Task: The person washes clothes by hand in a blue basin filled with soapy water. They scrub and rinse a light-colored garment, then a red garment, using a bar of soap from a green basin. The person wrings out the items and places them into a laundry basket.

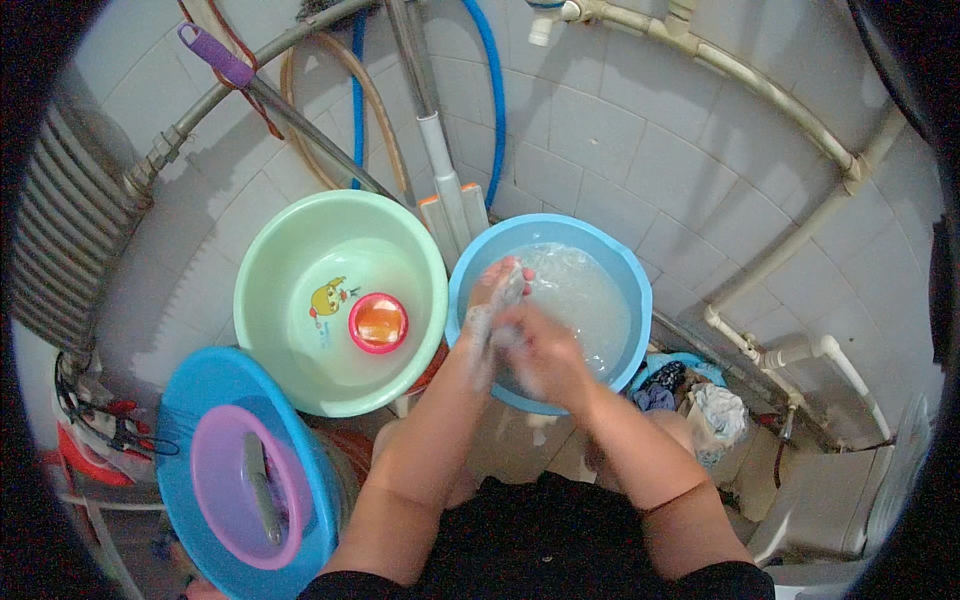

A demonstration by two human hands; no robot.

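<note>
My left hand (pixel 491 283) is raised over the left side of a blue plastic basin (pixel 637 289), palm partly turned up. Greyish-white wet stuff, suds or a thin cloth, covers its palm and wrist; I cannot tell which. Close against that wrist is my right hand (pixel 551 352), blurred by motion, so its fingers and any hold are unclear. Cloudy, bubbly water (pixel 589 304) fills the basin's bottom. Touching it on the left stands a pale green basin (pixel 274 247) with a printed cartoon figure. Inside lies a small round pink-rimmed container (pixel 379 322), orange within.
At lower left, a purple basin (pixel 214 480) sits in a tilted larger blue tub (pixel 180 390). A flat mop (pixel 450 199) leans behind the basins. Crumpled cloths (pixel 716 412) are heaped at right. Pipes (pixel 780 97) run along the tiled wall.
</note>
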